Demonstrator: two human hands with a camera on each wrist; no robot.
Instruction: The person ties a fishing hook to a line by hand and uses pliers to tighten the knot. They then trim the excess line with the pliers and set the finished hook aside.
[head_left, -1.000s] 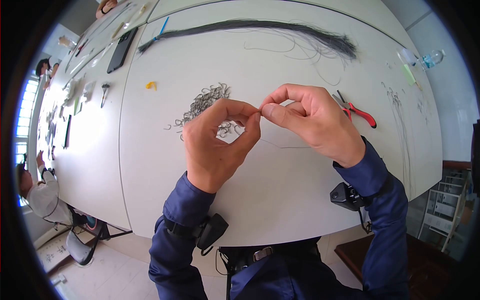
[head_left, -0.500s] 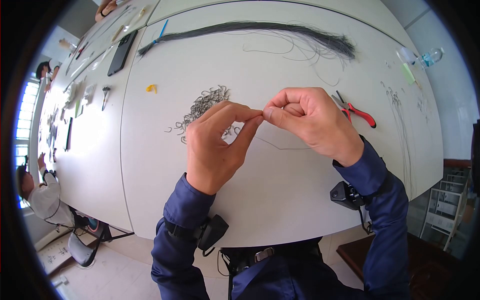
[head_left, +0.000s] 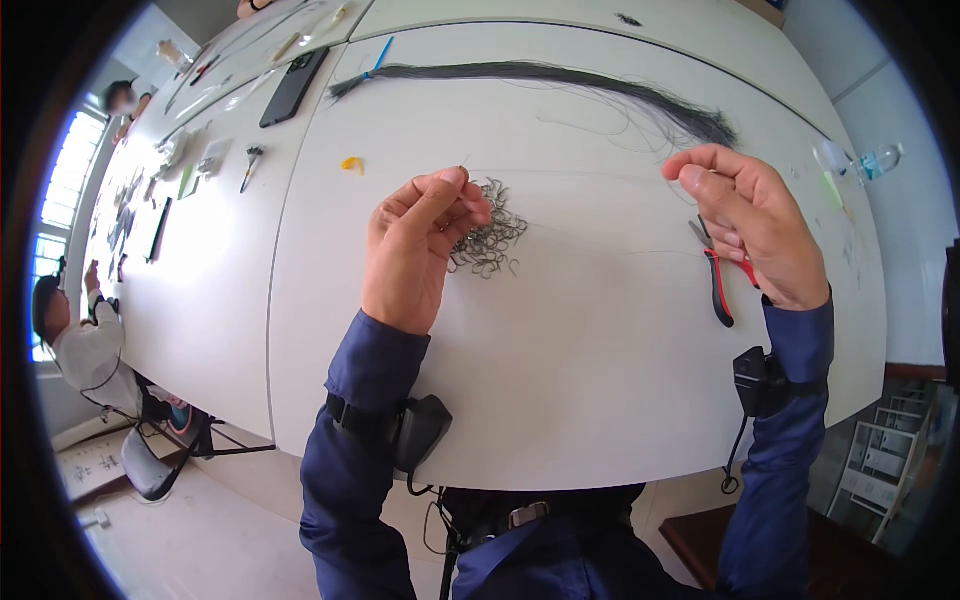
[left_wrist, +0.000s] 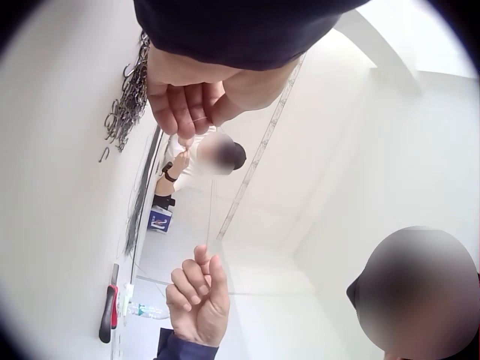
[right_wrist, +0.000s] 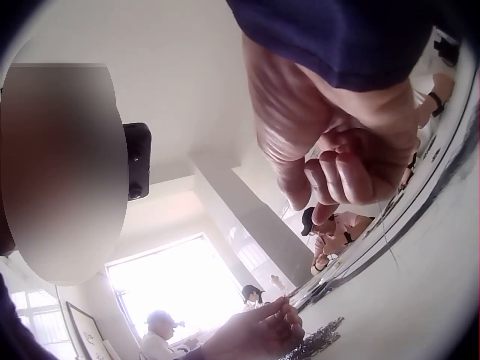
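Observation:
In the head view my left hand (head_left: 415, 240) is raised beside a pile of small dark fish hooks (head_left: 492, 235), thumb and forefinger pinching a thin fishing line whose short end sticks up past the tips. Whether a hook is also between these fingers I cannot tell. My right hand (head_left: 750, 215) is held well to the right, its thumb against the forefinger and the other fingers curled. Between the two hands runs a fine pale line, also visible in the left wrist view above the right hand (left_wrist: 199, 296).
Red-handled pliers (head_left: 718, 290) lie under the right hand. A long bundle of dark line (head_left: 540, 72) with a blue tie stretches across the back. Further left are a yellow piece (head_left: 352, 164), a phone (head_left: 295, 88) and a brush (head_left: 250, 168). A bottle (head_left: 880, 162) stands far right.
My hands, earlier fingertip to fingertip in front of the hooks, have moved wide apart. The right hand went right, and the left has turned with its fingertips up. The view has shifted slightly.

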